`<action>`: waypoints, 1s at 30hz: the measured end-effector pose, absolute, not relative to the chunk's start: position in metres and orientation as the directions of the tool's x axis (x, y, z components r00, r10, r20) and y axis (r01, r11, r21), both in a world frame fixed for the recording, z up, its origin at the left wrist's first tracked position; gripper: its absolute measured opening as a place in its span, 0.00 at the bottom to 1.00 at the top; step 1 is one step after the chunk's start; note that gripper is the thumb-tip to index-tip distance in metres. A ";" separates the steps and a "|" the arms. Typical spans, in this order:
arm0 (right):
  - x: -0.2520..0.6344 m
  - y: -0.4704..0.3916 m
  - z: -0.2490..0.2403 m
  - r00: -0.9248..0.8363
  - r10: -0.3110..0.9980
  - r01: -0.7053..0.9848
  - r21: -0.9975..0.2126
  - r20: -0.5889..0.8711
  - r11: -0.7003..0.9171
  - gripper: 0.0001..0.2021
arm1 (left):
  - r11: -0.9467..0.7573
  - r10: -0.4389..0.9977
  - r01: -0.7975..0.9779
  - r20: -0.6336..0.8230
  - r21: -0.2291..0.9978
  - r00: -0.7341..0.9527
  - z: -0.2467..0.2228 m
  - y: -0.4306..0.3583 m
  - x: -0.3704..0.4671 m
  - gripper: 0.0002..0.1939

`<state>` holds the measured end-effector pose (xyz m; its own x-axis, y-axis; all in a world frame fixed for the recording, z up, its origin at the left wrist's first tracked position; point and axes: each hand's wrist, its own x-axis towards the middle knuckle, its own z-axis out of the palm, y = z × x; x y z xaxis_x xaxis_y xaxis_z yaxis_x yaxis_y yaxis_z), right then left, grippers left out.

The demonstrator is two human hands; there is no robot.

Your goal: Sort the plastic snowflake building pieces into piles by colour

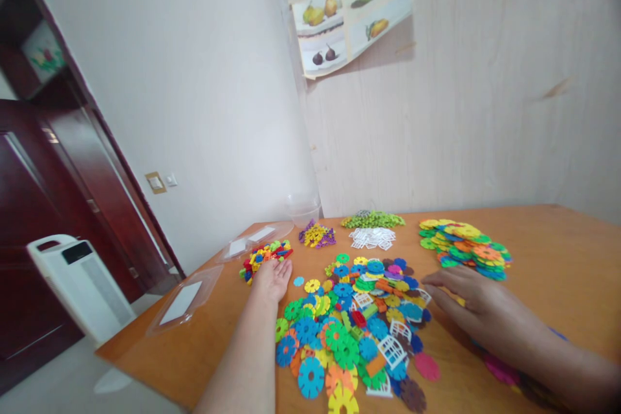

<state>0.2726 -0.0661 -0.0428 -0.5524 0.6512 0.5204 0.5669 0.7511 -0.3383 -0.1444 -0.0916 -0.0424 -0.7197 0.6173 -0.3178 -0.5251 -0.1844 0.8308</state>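
My left hand point(275, 277) reaches to the near side of a small heap of red, yellow, blue and green building bricks point(262, 255). Its palm is turned partly upward and its fingers look loosely spread, with nothing visible in them. Between my arms spreads a large mixed pile of notched plastic discs point(306, 331), with white window pieces point(392, 352) and a red brick point(359, 318) among them. At the pile's right edge hovers my right hand point(468, 301), fingers stretched out near another white window piece point(424, 295). A bit of yellow shows beneath that hand.
Sorted heaps lie farther back: purple and yellow pieces point(317, 235), green pieces point(376, 219), white pieces point(372, 238) and stacked discs point(463, 247). A clear tub point(303, 208) stands by the wall. Clear lids point(206, 291) line the table's left edge. More discs point(502, 370) lie under my right forearm.
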 end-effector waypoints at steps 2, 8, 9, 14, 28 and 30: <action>0.272 -0.067 -0.042 -0.550 0.642 0.560 -0.335 0.534 0.758 0.15 | -0.161 0.628 -0.490 -0.294 0.857 -0.721 -0.040 -0.092 -0.141 0.14; 0.270 -0.068 -0.040 -0.549 0.632 0.551 -0.331 0.547 0.766 0.15 | -0.095 0.735 -0.301 -0.138 0.949 -0.664 -0.033 -0.095 -0.110 0.08; 0.270 -0.068 -0.040 -0.550 0.630 0.552 -0.328 0.548 0.767 0.14 | -0.083 0.765 -0.234 -0.089 0.969 -0.638 -0.033 -0.096 -0.102 0.09; 0.271 -0.066 -0.044 -0.551 0.633 0.563 -0.318 0.544 0.763 0.14 | -0.067 0.948 0.450 0.198 0.890 -0.250 -0.032 -0.102 -0.068 0.12; 0.271 -0.066 -0.046 -0.562 0.644 0.569 -0.323 0.518 0.756 0.14 | -0.166 0.985 0.812 0.139 0.559 0.106 -0.029 -0.102 -0.057 0.29; 0.271 -0.066 -0.045 -0.557 0.647 0.572 -0.324 0.521 0.754 0.14 | -0.145 0.987 0.789 0.141 0.597 0.075 -0.029 -0.103 -0.058 0.30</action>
<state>0.2708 -0.0662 -0.0451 -0.5574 0.6467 0.5206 0.5719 0.7537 -0.3238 -0.0578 -0.1032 -0.0293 0.0754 0.9872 0.1408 0.7888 -0.1454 0.5972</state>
